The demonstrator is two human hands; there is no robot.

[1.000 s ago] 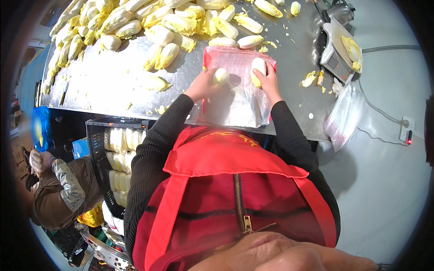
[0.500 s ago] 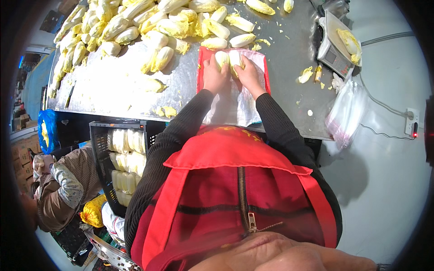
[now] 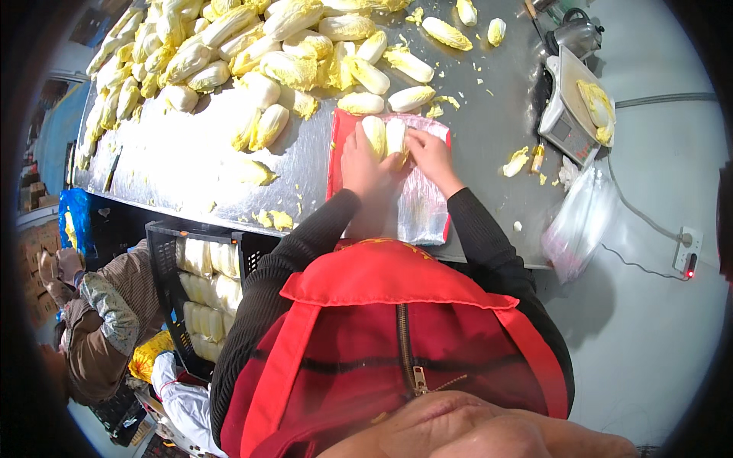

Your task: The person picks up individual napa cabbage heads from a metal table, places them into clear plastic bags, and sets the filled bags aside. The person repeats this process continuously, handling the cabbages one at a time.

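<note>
Two small pale yellow napa cabbages stand side by side over a red-edged sheet [image 3: 424,206] with a whitish, shiny face on the metal table. My left hand [image 3: 363,162] wraps the left cabbage [image 3: 373,134], its thumb reaching across the lower ends of the pair. Against the outer side of the right cabbage [image 3: 395,137], my right hand [image 3: 433,156] presses with bent fingers and thumb; its fingertips are partly hidden. Just beyond the sheet lie two more loose cabbages, one of them a pale cabbage [image 3: 361,104].
A large heap of napa cabbages [image 3: 229,46] covers the far left. At right are a scale [image 3: 569,126] bearing a cabbage, a kettle [image 3: 578,37] and clear plastic bags [image 3: 578,221]. A black crate [image 3: 162,267] of packed cabbages stands lower left, near another person [image 3: 107,328].
My left thumb has moved across the cabbages' lower ends. My right hand has shifted to the outer side of the right cabbage, its fingers more bent. The whole view has shifted slightly.
</note>
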